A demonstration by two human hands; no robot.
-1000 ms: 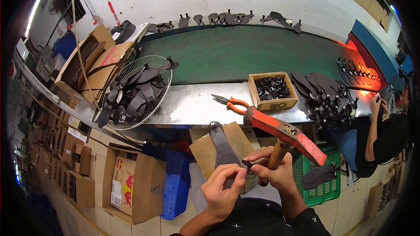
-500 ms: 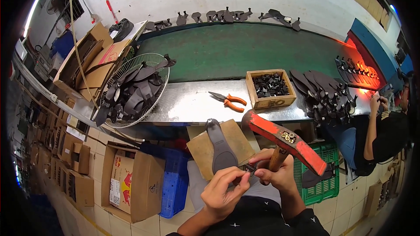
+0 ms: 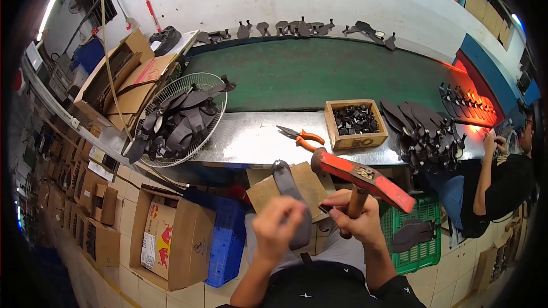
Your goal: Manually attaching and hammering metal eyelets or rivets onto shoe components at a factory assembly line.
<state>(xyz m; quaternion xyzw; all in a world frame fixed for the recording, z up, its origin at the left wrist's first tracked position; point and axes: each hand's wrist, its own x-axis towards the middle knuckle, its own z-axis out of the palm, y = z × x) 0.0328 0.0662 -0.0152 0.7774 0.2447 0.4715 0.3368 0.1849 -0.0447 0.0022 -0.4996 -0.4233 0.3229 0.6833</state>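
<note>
Over the person's lap, the left hand [image 3: 278, 229] pinches the near end of a long dark grey leather strap piece [image 3: 290, 194] lying on a brown board [image 3: 311, 181], long axis pointing away. Just right, the right hand [image 3: 355, 217] grips a red-headed wooden-handled hammer [image 3: 365, 178], head raised above.

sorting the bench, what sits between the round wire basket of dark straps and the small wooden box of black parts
In the head view, orange-handled pliers lie on the bare metal bench between the wire basket and the wooden box.
</note>
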